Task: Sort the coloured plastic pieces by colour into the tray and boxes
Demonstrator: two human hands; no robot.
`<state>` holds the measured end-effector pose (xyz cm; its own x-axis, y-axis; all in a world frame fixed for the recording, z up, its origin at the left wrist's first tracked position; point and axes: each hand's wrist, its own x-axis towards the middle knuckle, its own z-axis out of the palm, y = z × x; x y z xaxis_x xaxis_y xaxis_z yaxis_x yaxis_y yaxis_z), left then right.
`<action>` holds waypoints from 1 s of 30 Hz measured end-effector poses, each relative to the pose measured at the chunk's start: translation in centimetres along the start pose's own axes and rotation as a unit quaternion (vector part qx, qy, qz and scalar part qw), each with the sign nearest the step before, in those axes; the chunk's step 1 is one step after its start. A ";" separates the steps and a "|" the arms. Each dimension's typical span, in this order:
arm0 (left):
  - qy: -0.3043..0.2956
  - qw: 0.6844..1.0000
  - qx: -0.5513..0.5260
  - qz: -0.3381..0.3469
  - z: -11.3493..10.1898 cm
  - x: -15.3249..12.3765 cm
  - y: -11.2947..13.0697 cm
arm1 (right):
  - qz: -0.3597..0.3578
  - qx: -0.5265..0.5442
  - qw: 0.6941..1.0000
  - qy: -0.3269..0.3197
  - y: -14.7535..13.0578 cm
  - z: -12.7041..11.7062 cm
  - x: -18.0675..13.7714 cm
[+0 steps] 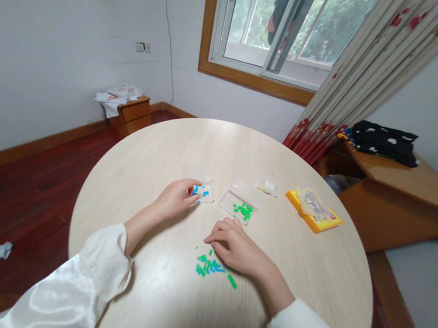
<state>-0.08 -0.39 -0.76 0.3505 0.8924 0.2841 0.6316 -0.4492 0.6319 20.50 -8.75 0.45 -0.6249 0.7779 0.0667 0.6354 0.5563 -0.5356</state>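
My left hand reaches over the left end of a small clear plastic box that holds little blue pieces. Its thumb and forefinger are apart above the pieces; whether they touch the box I cannot tell. My right hand is just beyond a loose pile of small green and blue pieces, fingertips drawn together in a pinch. Anything between those fingertips is too small to make out. A second clear box with green pieces lies beyond my right hand. One longer green strip is right of the pile.
On the round pale wooden table, a small clear packet lies behind the boxes. A yellow box with a clear plastic item on top sits to the right. Beyond the table are a brown cabinet and a curtain.
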 end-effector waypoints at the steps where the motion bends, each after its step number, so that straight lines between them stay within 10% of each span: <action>1: -0.002 1.000 -0.006 -0.001 0.0 0.0 0.1 | 0.001 0.000 1.000 0.012 0.2 0.1 0.0; 18: -0.366 0.920 -0.118 0.079 -0.8 -1.0 1.6 | 0.070 -0.015 0.997 0.025 1.0 0.3 0.5; 30: -0.356 0.925 -0.110 0.080 -1.1 -1.2 2.4 | 0.057 -0.036 0.997 0.039 0.6 0.1 0.4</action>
<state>0.29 -2.54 1.19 0.8430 0.5264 -0.1106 0.4036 -0.4831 0.7770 20.61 -8.12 0.05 -0.5113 0.8561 0.0753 0.7332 0.4803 -0.4813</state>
